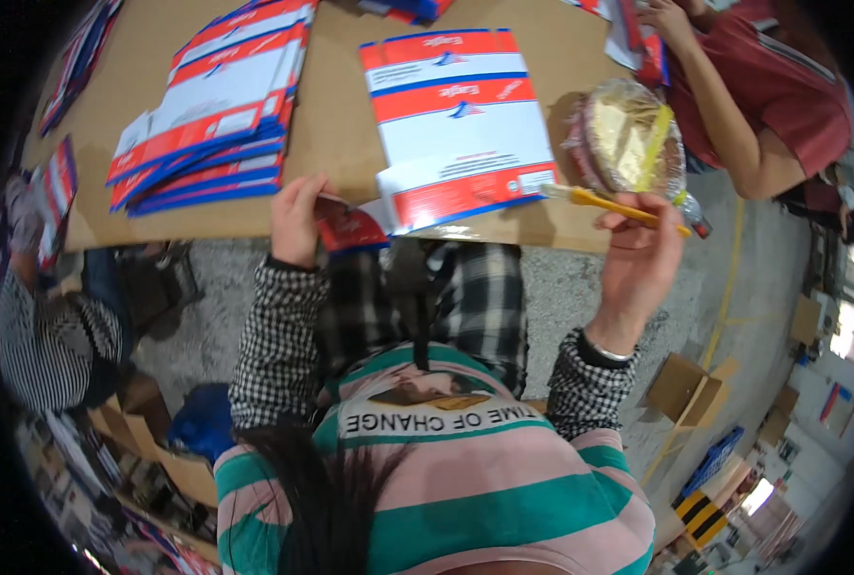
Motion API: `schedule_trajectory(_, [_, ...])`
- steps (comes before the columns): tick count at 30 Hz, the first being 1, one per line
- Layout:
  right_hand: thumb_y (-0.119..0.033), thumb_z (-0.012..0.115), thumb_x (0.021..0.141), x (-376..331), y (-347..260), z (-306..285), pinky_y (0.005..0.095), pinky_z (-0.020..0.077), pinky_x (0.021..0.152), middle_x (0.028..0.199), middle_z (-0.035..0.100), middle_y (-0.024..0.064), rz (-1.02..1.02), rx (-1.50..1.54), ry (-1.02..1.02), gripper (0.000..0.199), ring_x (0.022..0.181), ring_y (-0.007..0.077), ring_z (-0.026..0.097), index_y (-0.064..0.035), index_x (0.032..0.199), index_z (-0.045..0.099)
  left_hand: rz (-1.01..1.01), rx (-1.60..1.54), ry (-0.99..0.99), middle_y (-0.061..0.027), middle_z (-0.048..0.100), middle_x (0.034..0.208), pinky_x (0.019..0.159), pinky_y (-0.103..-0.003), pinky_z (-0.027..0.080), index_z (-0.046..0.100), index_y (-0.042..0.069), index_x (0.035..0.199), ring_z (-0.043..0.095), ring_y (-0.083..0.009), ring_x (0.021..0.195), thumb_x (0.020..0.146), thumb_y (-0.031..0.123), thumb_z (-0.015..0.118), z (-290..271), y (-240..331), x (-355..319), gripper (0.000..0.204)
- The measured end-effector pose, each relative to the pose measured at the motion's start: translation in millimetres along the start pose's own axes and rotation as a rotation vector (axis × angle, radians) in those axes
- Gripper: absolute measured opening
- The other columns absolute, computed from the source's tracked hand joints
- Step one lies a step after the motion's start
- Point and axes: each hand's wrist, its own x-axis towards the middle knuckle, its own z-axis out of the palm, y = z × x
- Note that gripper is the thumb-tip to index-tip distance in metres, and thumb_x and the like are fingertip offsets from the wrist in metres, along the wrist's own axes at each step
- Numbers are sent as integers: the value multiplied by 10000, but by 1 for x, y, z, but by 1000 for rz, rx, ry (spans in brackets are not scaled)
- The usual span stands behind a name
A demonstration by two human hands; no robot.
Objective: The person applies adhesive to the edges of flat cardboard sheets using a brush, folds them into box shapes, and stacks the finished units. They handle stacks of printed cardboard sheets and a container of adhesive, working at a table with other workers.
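A flat carton (465,125) in red, white and blue lies on the brown counter (339,105), in the upper middle of the frame, its lower edge close to the counter's near edge. At its lower left corner a white flap is turned up.

The left hand (297,222), left of center, pinches a red piece with a blue edge (352,227) between thumb and fingers. This piece hangs over the counter's near edge, beside the carton's lower left corner; whether the two are joined I cannot tell.

The right hand (640,254), right of center, grasps the yellow handle of a brush (628,209). The brush points left, its pale bristles at the carton's lower right corner; whether they touch it is unclear. Just above this hand sits a round tub (633,139) wrapped in clear plastic, with pale yellowish contents and a yellow strip across it.

In the upper left, a fanned stack of similar cartons (211,110) rests on the counter, well apart from the carton in the middle. At the upper right edge, a co-worker in a red shirt (796,101) has a hand (671,24) near more printed cardboard. At the left edge shows another co-worker's striped sleeve (58,335).
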Motion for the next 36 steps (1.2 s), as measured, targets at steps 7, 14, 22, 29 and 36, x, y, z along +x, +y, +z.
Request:
schedule_trajectory(7, [-271,350,998,-27,-7,35,397,523,822,1252,504,252,-84,-153,-191,369,868,296,647,18,1160,511,-103,-183,58,-39,572,653,505,-272,442,585,34,738,550,-138,544,879,259,562,-8,22,-31,267])
schedule_trajectory(14, [-66,713,749,-75,50,60,433,314,1043,1310,435,212,-288,-826,-563,358,1290,367,363,-15,1057,538,-66,-353,10,-61,581,661,507,-285,441,578,34,719,555,-147,560,886,233,542,-21,26,-51,262])
schedule_trajectory(22, [-43,695,707,-95,96,54,473,268,1070,1346,368,221,-410,-1059,-611,587,1318,416,277,-30,1251,473,-40,-455,-34,-77,593,678,508,-280,447,571,33,728,559,-150,572,904,226,522,-37,16,-68,265])
schedule_trajectory(29, [-13,608,774,-65,54,73,424,277,1059,1360,375,227,-644,-976,-394,260,1312,409,308,-65,1025,654,-54,-304,-29,-77,554,628,475,-270,416,548,22,660,508,-160,498,937,218,460,-49,24,-96,350])
schedule_trajectory(36, [11,585,827,-46,-1,84,360,272,1059,1370,380,164,-514,-499,-202,160,1285,262,367,28,982,623,-72,772,-240,-80,623,791,603,-289,479,651,-2,855,594,-162,687,803,266,688,-80,23,-94,275])
